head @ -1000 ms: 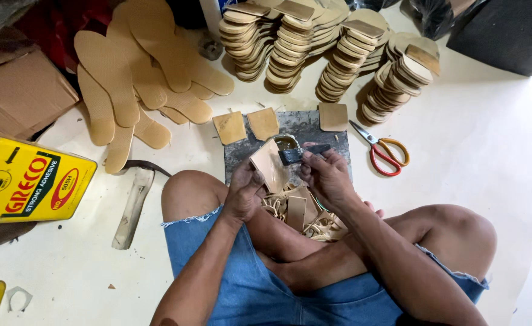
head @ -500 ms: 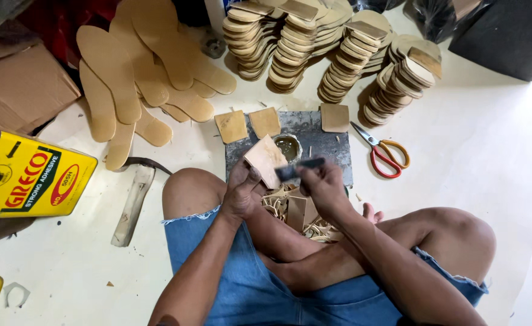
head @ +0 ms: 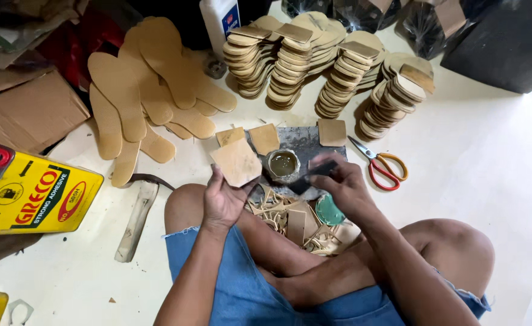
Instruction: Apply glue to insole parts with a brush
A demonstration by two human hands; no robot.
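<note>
Left hand [head: 222,202] grips tan square leather piece [head: 237,162]; right hand [head: 338,184] pinches dark glue brush [head: 311,176] near small glue cup [head: 283,164]. Load lightly, coat edge-to-edge.

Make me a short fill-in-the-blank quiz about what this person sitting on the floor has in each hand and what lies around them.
1. The left hand holds a flat tan piece shaped like a ____.
2. The right hand grips a dark brush beside a small round ____ of glue.
3. The scissors on the white floor have ____ handles.

Missing words: square; pot; red
</note>
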